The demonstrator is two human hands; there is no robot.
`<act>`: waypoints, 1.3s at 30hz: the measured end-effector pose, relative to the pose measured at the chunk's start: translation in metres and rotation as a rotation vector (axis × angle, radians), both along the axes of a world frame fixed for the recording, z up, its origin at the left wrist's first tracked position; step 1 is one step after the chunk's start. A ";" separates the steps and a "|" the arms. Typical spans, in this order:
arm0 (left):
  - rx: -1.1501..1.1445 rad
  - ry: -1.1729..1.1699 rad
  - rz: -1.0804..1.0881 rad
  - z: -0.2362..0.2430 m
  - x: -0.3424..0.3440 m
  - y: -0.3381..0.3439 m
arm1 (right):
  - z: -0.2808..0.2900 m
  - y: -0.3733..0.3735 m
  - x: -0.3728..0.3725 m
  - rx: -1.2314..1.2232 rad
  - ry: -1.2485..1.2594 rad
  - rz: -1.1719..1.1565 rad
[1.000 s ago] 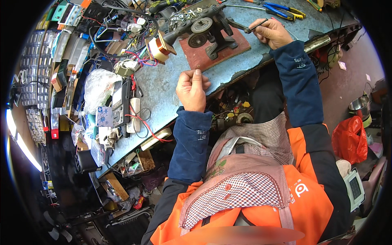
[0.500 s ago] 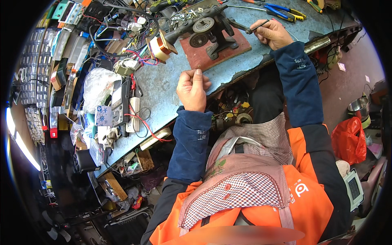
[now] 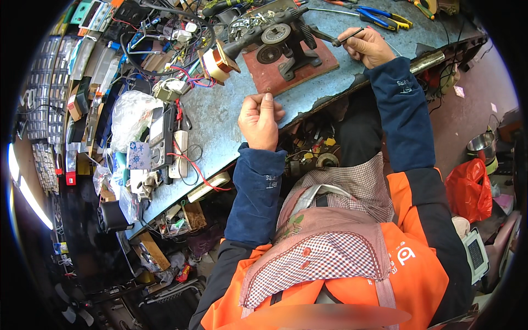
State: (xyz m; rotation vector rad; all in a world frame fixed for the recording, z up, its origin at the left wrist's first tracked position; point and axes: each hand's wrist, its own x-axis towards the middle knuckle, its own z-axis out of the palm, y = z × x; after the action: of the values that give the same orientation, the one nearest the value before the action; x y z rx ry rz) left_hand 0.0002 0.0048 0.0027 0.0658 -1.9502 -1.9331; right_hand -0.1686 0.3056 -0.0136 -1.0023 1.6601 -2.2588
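Note:
A dark metal hand-cranked winding machine [image 3: 300, 52] stands on a red board [image 3: 302, 76] at the bench's front edge. My right hand [image 3: 370, 48] is closed round the black crank handle [image 3: 352, 36] at its right end. On the left end of the shaft sits a bobbin [image 3: 218, 63], pale with copper-coloured ends. My left hand [image 3: 259, 122] is closed in a pinch just off the board's near left corner, right of and below the bobbin. Anything between its fingertips is too fine to make out.
Left of the bobbin, the blue bench [image 3: 212, 110] carries tangled wires, a clear plastic bag [image 3: 132, 118] and a multimeter [image 3: 159, 135] with a red lead. Blue-handled pliers [image 3: 379, 17] lie at the far right. A red plastic bag [image 3: 469, 190] sits below on the right.

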 end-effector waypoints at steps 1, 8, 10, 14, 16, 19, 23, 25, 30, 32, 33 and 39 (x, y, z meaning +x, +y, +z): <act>0.000 0.002 0.001 0.000 0.000 0.000 | 0.000 0.000 0.000 0.002 -0.002 -0.002; -0.013 0.003 0.001 -0.001 -0.001 -0.001 | 0.001 0.000 0.001 -0.005 -0.011 0.010; -0.016 0.004 0.005 0.000 0.000 0.000 | 0.001 -0.001 0.002 -0.006 -0.018 0.003; 0.001 -0.001 0.009 -0.001 0.000 -0.001 | 0.001 -0.001 -0.001 -0.012 -0.026 0.020; 0.021 -0.007 0.006 -0.001 0.000 0.000 | -0.001 0.001 0.001 -0.010 -0.030 0.019; 0.020 -0.012 0.003 -0.001 -0.002 0.000 | -0.001 0.001 0.001 -0.027 -0.056 0.013; 0.020 -0.017 0.006 0.000 0.001 -0.002 | 0.002 -0.003 0.006 -0.031 -0.084 -0.033; 0.023 -0.023 0.003 -0.001 0.000 -0.003 | 0.000 -0.004 0.005 -0.039 -0.078 -0.018; 0.091 0.006 0.012 -0.001 -0.002 -0.001 | -0.007 0.002 -0.002 -0.047 -0.108 -0.011; 0.087 0.023 -0.013 -0.001 -0.003 -0.003 | -0.009 0.003 -0.004 -0.049 -0.084 -0.007; 0.100 0.035 -0.012 0.000 -0.003 -0.003 | -0.010 0.004 -0.004 -0.089 -0.106 0.018; 0.202 0.049 -0.048 -0.001 0.000 -0.008 | -0.008 0.003 -0.006 -0.134 -0.124 0.096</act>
State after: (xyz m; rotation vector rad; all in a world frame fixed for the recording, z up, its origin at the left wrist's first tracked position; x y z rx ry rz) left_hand 0.0006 -0.0029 0.0018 0.0265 -1.7354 -2.1368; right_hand -0.1747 0.3085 -0.0212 -0.9268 1.3974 -2.3429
